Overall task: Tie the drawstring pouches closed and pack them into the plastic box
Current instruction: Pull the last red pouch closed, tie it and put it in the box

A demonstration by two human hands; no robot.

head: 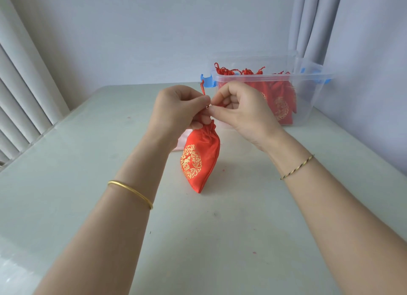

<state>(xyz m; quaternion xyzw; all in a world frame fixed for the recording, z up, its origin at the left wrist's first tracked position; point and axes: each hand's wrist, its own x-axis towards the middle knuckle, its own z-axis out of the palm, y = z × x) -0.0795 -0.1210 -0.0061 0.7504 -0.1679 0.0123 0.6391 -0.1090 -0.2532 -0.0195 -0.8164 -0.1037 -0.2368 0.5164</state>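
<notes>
A red satin pouch (201, 157) with a gold round pattern hangs above the table, its neck gathered tight. My left hand (176, 106) pinches one end of the red drawstring (202, 88), which sticks up past the fingers. My right hand (240, 108) pinches the other end of the cord close beside it, just above the pouch's neck. The clear plastic box (312, 109) with blue clips stands at the back right and holds several red pouches (279, 100) with their cords on top.
The pale table (220, 239) reaches to the wall. A pinkish flat thing (181, 140) lies on it behind the pouch, mostly hidden by my left wrist. Vertical blinds hang at the left and a curtain at the right behind the box.
</notes>
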